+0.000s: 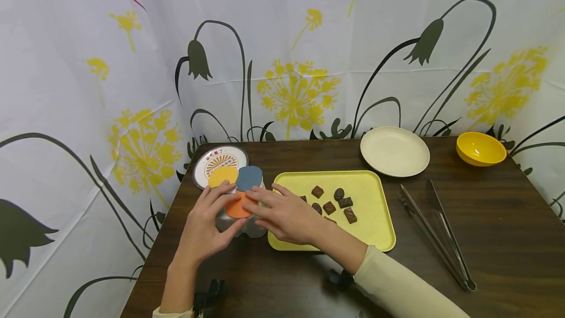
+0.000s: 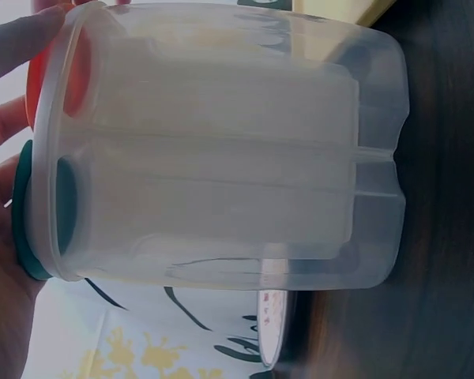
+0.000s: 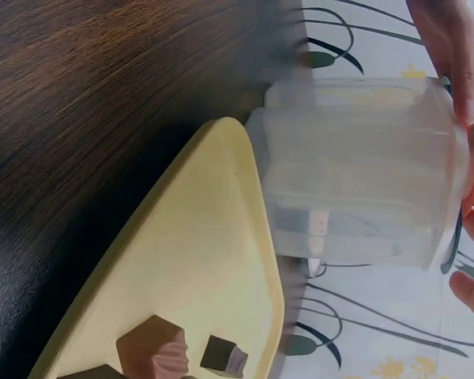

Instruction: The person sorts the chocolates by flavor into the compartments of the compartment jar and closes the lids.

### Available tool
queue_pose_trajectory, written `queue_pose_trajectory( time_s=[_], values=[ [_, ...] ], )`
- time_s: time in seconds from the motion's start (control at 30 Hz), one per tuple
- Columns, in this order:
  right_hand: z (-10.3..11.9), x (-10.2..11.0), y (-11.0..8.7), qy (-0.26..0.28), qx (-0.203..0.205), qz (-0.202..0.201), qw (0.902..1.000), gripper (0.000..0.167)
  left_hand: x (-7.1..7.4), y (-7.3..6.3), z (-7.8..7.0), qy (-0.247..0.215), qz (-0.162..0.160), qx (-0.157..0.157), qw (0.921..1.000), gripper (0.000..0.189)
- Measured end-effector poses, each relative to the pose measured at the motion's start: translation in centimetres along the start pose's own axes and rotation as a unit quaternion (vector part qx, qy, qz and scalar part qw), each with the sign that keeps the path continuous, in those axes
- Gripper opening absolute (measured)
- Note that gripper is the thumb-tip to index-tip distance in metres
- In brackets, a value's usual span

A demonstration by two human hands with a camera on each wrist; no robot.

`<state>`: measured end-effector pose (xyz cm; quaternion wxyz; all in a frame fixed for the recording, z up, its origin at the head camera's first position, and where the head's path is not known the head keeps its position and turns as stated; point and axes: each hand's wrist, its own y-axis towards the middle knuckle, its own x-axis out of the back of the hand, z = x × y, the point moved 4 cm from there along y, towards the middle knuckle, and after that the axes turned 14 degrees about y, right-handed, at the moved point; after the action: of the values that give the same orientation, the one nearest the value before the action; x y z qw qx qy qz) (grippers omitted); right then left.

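Note:
A clear plastic canister (image 1: 254, 229) stands upright on the dark table, left of the yellow tray (image 1: 371, 229). Its white-rimmed top (image 2: 55, 142) carries coloured lid flaps: yellow (image 1: 219, 175), blue (image 1: 249, 178) and orange (image 1: 238, 208). My left hand (image 1: 205, 227) touches the orange flap from the left, thumb near its front edge. From the right, my right hand (image 1: 291, 214) reaches across with extended fingers on the same flap. Through the canister's wall (image 3: 355, 174) a paler inner section shows. Several chocolate pieces (image 1: 329, 207) lie on the tray, partly covered by my right hand.
Behind the canister lies a white printed plate (image 1: 203, 168). A cream oval plate (image 1: 395, 152) and a yellow bowl (image 1: 481, 149) stand at the back right. Metal tongs (image 1: 446, 239) lie open right of the tray. A flowered cloth (image 1: 291, 38) hangs behind the table.

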<state>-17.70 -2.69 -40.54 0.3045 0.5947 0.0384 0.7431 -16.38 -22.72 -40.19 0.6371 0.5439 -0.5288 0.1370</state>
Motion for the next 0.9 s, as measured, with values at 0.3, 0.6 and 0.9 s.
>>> queue_pose_trajectory(
  time_s=[0.3, 0.6, 0.9],
  values=[
    [-0.1, -0.1, 0.9, -0.034, 0.007, -0.016, 0.9993, 0.048, -0.3, -0.2, 0.0, -0.026, -0.042, -0.011, 0.9987, 0.048],
    [-0.5, -0.1, 1.6, -0.057, -0.007, -0.005, 0.9984, 0.047, -0.1, 0.0, -0.1, -0.045, -0.079, -0.017, 0.9958, 0.044],
    [-0.6, 0.0, 1.5, -0.061, -0.004, -0.002, 0.9981, 0.047, -0.3, -0.2, 0.1, -0.058, -0.076, 0.001, 0.9954, 0.046]
  ],
)
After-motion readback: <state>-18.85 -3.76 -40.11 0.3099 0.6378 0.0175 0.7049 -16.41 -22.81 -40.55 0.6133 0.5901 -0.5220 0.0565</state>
